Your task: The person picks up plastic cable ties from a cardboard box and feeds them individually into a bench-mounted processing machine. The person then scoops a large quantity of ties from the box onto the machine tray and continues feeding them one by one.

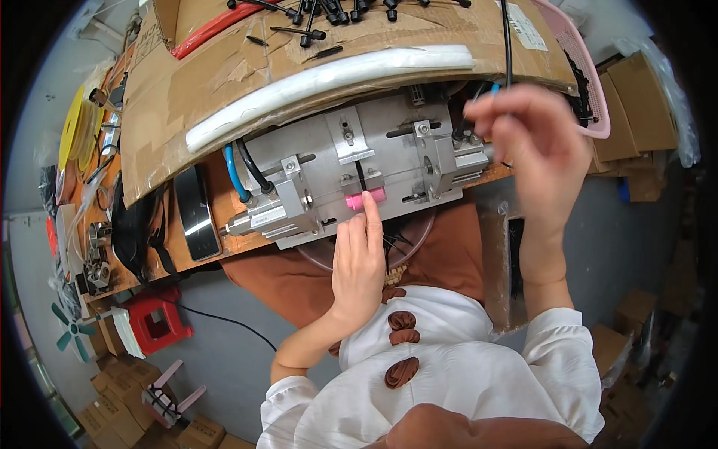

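Observation:
My left hand (358, 258) reaches up to the machine with its index finger stretched out. That fingertip rests on a small pink cylindrical part (365, 198), and no pinch round it shows. A thin black rod (360, 175) runs from the pink part up toward a metal bracket (350, 137). The part sits at the middle of a grey metal fixture plate (262, 150), between two metal clamp blocks. Raised over the plate's right end, my right hand (535, 142) is smeared by motion. Its fingers are bent, but whether they hold anything does not show.
Above the plate a cardboard cover (157, 127) carries a white padded tube (329, 78) and several black rod-like pieces (307, 34). A pink basket (594, 90) stands at the right. Left on the bench lies a phone-like black slab (197, 213). A red stool (155, 322) is on the floor.

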`<state>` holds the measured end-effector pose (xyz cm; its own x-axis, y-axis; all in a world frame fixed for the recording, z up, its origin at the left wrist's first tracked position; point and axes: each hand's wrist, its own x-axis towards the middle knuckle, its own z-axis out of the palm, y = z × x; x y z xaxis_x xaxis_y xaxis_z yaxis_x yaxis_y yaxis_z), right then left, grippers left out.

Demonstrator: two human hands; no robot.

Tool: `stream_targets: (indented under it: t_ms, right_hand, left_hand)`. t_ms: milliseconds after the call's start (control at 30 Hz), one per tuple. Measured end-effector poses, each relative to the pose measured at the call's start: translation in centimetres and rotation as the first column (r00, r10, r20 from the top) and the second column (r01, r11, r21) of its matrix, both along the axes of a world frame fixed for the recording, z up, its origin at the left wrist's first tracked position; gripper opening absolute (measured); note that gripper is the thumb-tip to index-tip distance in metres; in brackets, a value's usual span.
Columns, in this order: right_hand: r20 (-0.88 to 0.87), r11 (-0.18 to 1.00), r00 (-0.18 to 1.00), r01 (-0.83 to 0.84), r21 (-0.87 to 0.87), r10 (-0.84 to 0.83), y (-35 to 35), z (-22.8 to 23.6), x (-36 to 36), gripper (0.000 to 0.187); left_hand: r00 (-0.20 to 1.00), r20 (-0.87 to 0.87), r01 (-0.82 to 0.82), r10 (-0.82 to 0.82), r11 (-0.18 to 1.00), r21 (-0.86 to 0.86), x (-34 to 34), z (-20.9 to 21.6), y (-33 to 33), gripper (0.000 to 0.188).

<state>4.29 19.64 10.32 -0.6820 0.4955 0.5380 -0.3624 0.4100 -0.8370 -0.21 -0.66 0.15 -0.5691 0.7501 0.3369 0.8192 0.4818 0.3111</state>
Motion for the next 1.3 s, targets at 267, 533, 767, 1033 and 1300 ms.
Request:
stream_targets:
  t_ms: [267, 533, 767, 1033, 1300]
  right_hand:
    - [0.323, 0.846, 0.945, -0.126, 0.517, -0.057, -7.3, -9.3, 3.4, 0.066]
    - [0.337, 0.827, 0.939, -0.139, 0.545, -0.064, -8.7, -11.2, 1.6, 0.064]
    - [0.132, 0.647, 0.985, -0.027, 0.762, -0.114, -1.9, -5.7, -0.8, 0.038]
    - [0.177, 0.486, 0.854, 0.099, 0.868, -0.49, 12.7, 3.7, -10.3, 0.017]
    - [0.246, 0.991, 0.963, 0.084, 0.102, -0.106, 12.0, 2.9, -3.4, 0.021]
  left_hand:
    - [0.995, -0.099, 0.014, 0.016, 0.953, 0.302, -10.8, 9.4, 5.5, 0.039]
    - [0.996, 0.083, 0.003, -0.018, 0.984, 0.18, -19.4, 10.5, 8.9, 0.024]
    - [0.997, 0.0, -0.075, 0.081, 0.929, 0.362, -9.5, 10.2, 1.1, 0.035]
    - [0.989, 0.138, 0.032, -0.051, 0.99, 0.138, 0.3, 1.3, -0.6, 0.074]
    - [0.992, 0.125, 0.005, -0.017, 0.996, 0.091, -0.2, 0.4, 0.3, 0.071]
